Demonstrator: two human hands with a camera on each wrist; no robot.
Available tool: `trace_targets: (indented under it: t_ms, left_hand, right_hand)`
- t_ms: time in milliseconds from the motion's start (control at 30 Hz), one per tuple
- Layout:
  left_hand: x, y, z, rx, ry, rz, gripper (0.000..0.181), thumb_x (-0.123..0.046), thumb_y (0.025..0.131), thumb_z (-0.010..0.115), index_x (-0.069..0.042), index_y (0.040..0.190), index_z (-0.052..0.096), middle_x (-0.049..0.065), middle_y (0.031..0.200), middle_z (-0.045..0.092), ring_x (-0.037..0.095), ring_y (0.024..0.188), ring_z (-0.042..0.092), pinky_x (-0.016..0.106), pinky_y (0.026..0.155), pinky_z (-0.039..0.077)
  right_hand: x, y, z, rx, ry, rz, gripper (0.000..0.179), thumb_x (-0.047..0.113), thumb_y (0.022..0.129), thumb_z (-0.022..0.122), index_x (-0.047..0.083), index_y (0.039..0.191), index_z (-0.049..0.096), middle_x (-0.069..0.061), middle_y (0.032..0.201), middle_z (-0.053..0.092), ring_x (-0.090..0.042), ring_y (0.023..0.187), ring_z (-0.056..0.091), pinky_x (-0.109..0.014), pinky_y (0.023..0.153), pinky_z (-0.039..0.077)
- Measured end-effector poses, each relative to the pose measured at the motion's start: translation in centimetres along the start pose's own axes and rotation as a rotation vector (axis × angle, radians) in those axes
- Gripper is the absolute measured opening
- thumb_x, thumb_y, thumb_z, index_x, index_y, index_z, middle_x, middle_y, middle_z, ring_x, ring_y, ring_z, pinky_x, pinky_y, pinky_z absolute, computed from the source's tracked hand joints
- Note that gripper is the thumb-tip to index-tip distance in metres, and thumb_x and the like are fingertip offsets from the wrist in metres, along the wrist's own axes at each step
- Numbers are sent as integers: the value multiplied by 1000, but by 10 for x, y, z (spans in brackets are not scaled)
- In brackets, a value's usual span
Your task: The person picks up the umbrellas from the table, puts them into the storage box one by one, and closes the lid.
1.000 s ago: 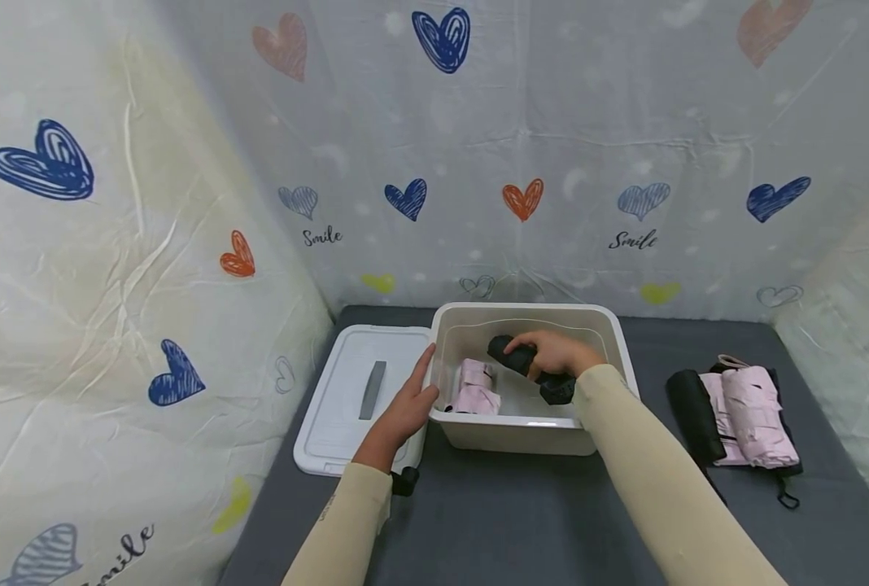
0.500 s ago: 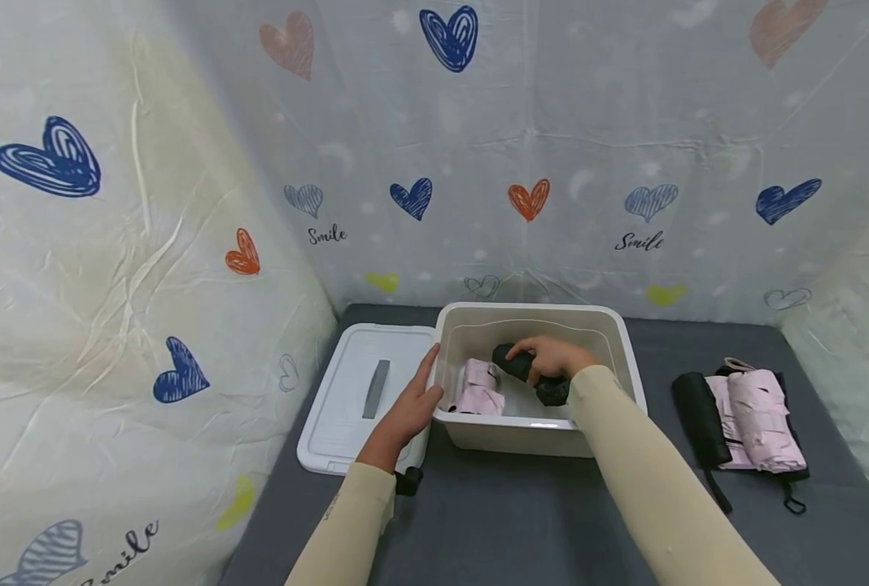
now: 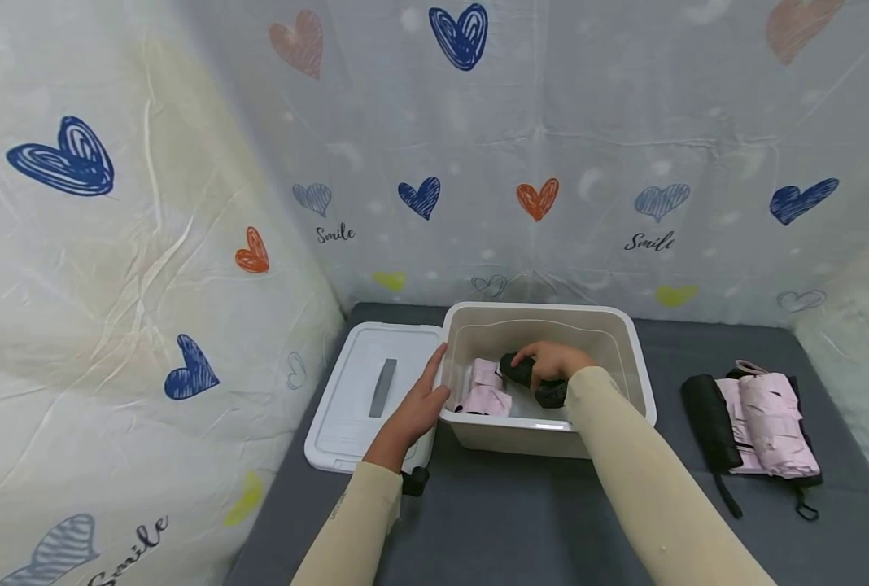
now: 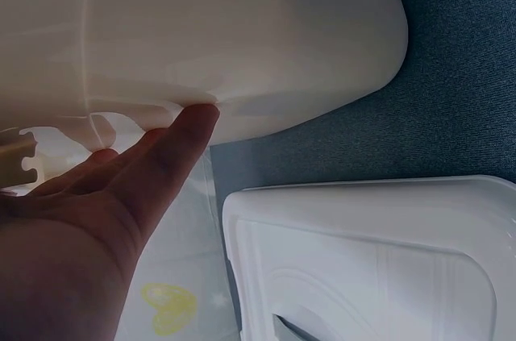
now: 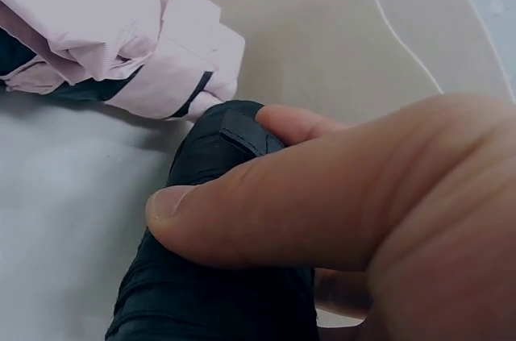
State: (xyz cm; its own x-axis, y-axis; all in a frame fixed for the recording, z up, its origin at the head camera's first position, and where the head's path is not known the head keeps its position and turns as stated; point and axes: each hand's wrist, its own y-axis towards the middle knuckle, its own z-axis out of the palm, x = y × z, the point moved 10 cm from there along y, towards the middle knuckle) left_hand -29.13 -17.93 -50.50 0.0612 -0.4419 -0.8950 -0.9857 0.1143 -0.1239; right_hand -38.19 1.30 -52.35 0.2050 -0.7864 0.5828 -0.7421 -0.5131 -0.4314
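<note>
A beige plastic bin stands on the grey surface. Inside it my right hand grips a rolled black folding umbrella; in the right wrist view the thumb lies across the black umbrella and fingers reach round its far side. Beside it in the bin lies a pink folded umbrella, its strap end close to the black one's tip. My left hand touches the bin's left side with straight fingers; in the left wrist view its fingertips rest against the outer wall.
A white lid with a grey handle lies left of the bin, partly behind my left forearm. To the right, a black rolled umbrella and pink folded umbrellas lie side by side. A heart-printed curtain closes off the back.
My right hand has lowered slightly in the bin with the black umbrella, toward the pink one. The left hand keeps its place on the bin; the whole view has shifted a little.
</note>
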Motion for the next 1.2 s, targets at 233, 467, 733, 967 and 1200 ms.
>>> trace_targets:
  t_ms: [233,467,733,967,1200]
  left_hand:
    - [1,1,0,-2,1,0,72,-18,92,36,-43,154,9,-1,163,15,29,147,22,60,109,28]
    - [2,1,2,-1,0,-1,71,-17,93,36,-38,155,9,-1,163,14,29,147,22,61,109,29]
    - [0,0,2,0,-9,1,71,-16,93,36,-37,156,9,-1,163,14,28,147,21,61,109,28]
    - [-1,-1,3,1,-4,0,71,-15,94,36,-37,156,9,0,163,14,29,147,21,60,109,28]
    - [-2,-1,1,-3,-3,4,70,-15,95,36,-41,155,9,0,163,15,30,145,26,59,107,31]
  right_hand:
    - [0,-2,3,21,-10,18,60,3,73,71,17,131,61,-18,144,45,-28,116,45,-39,94,43]
    - [-4,-1,3,12,-45,47,57,4,73,73,17,127,62,-17,142,48,-27,118,46,-41,99,41]
    - [-3,3,9,39,-91,29,56,6,76,72,18,130,61,-18,144,46,-28,121,45,-43,103,39]
    - [1,2,17,108,159,29,52,18,96,53,6,145,42,-23,151,35,-41,134,39,-48,102,42]
    - [5,-3,9,88,454,49,48,17,101,40,1,147,36,-28,149,33,-46,130,45,-37,72,55]
